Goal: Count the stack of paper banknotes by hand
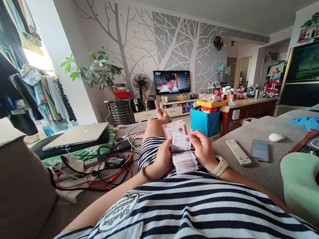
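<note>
I am lying back on a sofa in a striped shirt, both hands over my lap. My left hand (161, 160) is closed round a thick stack of banknotes (184, 161). My right hand (203, 148), with a pale watch at the wrist, pinches a single pinkish note (180, 142) at the top of the stack. More notes (173, 128) lie fanned on my thigh just beyond the hands.
A remote control (238, 152) and a white mouse (276, 137) lie on the grey sofa to my right, with a green cushion (302, 183) nearer. To the left sit a closed laptop (77, 135) and tangled cables (101, 168). A television (171, 81) plays ahead.
</note>
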The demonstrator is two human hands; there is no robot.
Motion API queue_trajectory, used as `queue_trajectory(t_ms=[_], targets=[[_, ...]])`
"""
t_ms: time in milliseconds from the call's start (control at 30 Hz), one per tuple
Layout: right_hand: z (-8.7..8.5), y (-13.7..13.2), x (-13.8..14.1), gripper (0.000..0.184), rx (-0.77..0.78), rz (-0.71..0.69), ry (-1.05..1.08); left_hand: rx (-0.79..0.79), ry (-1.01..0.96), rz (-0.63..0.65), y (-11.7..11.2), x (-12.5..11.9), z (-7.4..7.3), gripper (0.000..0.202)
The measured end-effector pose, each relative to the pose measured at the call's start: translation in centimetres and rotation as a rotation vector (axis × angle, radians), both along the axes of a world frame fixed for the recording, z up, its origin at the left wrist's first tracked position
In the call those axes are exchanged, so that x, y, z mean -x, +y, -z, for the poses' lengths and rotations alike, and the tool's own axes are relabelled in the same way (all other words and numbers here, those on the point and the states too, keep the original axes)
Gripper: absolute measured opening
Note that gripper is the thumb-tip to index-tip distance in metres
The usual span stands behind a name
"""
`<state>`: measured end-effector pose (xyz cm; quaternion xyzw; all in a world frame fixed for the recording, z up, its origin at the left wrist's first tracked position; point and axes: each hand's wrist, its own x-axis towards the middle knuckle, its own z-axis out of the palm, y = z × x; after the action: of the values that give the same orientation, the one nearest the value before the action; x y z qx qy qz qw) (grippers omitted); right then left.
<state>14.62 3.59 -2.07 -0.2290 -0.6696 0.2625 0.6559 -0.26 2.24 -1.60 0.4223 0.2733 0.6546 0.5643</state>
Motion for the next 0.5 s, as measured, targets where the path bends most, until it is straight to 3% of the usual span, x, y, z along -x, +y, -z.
queue_trajectory(t_ms=[500], targets=[[0.03,-0.08,0.00,0.052,-0.008,-0.039,0.022,-0.046,0.000,0.017,0.36,0.24,0.36,0.026]])
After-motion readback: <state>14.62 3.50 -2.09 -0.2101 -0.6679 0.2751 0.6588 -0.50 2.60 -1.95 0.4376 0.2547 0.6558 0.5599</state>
